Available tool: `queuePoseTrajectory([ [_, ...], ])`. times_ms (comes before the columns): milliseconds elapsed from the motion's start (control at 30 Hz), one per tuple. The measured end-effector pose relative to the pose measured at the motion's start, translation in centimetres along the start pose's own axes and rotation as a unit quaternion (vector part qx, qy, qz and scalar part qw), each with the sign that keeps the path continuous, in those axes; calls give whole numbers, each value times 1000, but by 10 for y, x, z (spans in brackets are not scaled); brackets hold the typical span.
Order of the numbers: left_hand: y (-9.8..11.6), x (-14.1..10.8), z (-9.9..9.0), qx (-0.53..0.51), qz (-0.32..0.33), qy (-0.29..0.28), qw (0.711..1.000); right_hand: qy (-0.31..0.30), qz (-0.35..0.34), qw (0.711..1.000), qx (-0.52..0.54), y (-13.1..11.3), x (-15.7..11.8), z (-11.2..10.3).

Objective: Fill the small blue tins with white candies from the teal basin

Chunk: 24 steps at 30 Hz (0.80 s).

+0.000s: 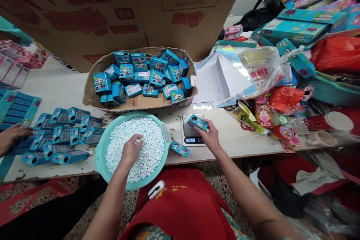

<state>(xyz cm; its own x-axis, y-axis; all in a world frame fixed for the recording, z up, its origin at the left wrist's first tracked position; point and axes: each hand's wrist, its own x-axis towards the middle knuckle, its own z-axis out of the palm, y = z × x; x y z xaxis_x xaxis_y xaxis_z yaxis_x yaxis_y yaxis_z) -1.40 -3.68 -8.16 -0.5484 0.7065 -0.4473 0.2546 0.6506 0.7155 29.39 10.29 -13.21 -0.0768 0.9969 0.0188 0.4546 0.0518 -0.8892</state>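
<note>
My left hand (131,150) is over a turquoise basin (99,160) full of small white candies (150,138). Its fingers are pinched together, with a bit of white candy showing at the tips. My right hand (210,135) grips a small blue candy box (197,122) above a digital scale (193,141) with a lit display; whether the box touches the pan I cannot tell. A round hole shows in the box's upper side. Another blue box (180,149), with white candies visible in its opening, lies on the table between the basin and the scale.
Behind the basin, a cut-down cardboard tray (140,102) holds several blue boxes. To the left stand several open boxes (60,135), and another person's hand (14,137) touches that group. A big carton (146,15) rises at the back. Bags and packaging (261,67) crowd the right.
</note>
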Motion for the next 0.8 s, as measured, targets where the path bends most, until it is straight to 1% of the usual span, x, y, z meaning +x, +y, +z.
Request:
queuePoseTrajectory([
  [33, 1, 2, -2, 33, 16, 8, 999, 1, 1, 1000, -3, -5, 2, 1],
  [67, 2, 3, -4, 44, 25, 11, 999, 2, -5, 1000, -4, -12, 2, 0],
  [100, 5, 3, -7, 30, 28, 8, 999, 3, -18, 1000, -4, -22, 2, -1],
  [167, 15, 0, -12, -53, 22, -15, 998, -11, -61, 998, 1, -46, -1, -3],
  [200, 22, -4, -16, -104, 20, -30, 994, -27, -85, 996, 5, -61, -4, -4],
  [267, 39, -13, -24, -176, 25, -61, 982, -71, -131, 989, 9, -90, -9, -1],
  [300, 48, -18, -29, -186, 35, -75, 979, -98, -151, 984, 9, -104, -12, 3],
  [333, 58, -24, -34, -180, 52, -86, 979, -130, -169, 977, 8, -115, -15, 9],
  [400, 76, -34, -44, -135, 106, -96, 981, -196, -199, 960, -2, -132, -21, 25],
  [467, 88, -40, -52, -63, 180, -90, 978, -246, -217, 945, -19, -141, -28, 44],
  [500, 92, -42, -55, -24, 214, -87, 973, -261, -221, 939, -27, -144, -32, 54],
  [600, 92, -41, -60, 71, 281, -83, 953, -279, -217, 935, -41, -148, -41, 75],
  [667, 86, -38, -62, 103, 300, -84, 945, -279, -212, 936, -44, -151, -45, 85],
  [800, 75, -34, -70, 123, 317, -95, 936, -278, -205, 937, -48, -157, -50, 98],
])
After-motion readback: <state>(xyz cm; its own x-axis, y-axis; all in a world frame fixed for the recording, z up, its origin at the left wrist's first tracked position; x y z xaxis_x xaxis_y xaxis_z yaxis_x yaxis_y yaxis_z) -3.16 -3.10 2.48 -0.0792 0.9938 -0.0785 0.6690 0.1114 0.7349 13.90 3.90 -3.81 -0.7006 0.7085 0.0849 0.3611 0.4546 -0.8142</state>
